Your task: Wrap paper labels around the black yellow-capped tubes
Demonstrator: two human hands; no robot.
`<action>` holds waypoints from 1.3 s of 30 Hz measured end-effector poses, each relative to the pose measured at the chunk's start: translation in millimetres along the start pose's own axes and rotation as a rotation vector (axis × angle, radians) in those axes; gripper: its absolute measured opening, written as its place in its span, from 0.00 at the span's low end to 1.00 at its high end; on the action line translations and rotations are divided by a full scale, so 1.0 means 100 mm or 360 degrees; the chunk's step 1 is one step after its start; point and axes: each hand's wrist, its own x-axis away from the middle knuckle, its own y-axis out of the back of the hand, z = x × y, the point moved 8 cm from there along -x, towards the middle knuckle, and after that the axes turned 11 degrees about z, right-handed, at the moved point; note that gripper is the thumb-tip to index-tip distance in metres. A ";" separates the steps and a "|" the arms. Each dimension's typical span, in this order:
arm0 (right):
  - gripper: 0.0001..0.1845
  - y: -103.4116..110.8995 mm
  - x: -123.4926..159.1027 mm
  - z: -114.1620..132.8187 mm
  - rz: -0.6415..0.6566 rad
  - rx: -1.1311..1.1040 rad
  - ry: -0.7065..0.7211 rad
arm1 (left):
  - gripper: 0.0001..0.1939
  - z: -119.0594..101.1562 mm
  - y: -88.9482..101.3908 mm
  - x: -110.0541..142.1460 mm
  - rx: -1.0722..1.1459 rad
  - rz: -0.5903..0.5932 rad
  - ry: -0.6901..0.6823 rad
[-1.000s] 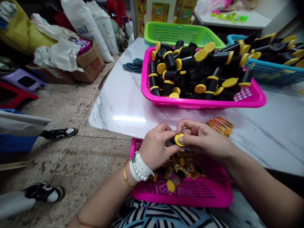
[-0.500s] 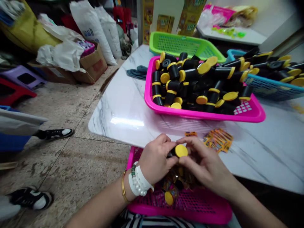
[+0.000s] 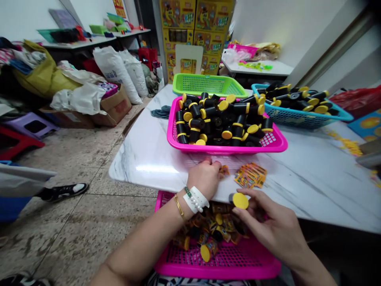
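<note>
In my right hand (image 3: pixel 268 220) is a small black canister with a yellow lid (image 3: pixel 240 201), gripped between thumb and fingers above the near table edge. My left hand (image 3: pixel 205 178) rests on the table, its curled fingers at a small orange printed label (image 3: pixel 224 171); the fingertips are partly hidden. Just right of that lies a fanned pile of similar labels (image 3: pixel 251 175). Below my hands, a pink basket (image 3: pixel 220 270) holds several yellow-lidded canisters wrapped in orange print. One such labelled canister (image 3: pixel 206 252) lies near its front.
Beyond my hands, another pink basket (image 3: pixel 229 149) is heaped with black, yellow-lidded canisters. A green basket (image 3: pixel 208 85) stands behind it, and a blue basket (image 3: pixel 300 117) of canisters sits to the right. Yellow bits (image 3: pixel 347 143) lie at the far right. A dark cloth (image 3: pixel 160 112) is at the left edge.
My left hand has left the canister and moved forward to the small label on the table. My right hand keeps the canister, now slightly lower and further right. The camera view has tilted up.
</note>
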 end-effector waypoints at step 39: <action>0.13 -0.99 0.06 0.15 0.0250 -0.1055 -0.0594 | 0.10 0.30 0.08 1.63 0.0672 -0.0744 -0.0313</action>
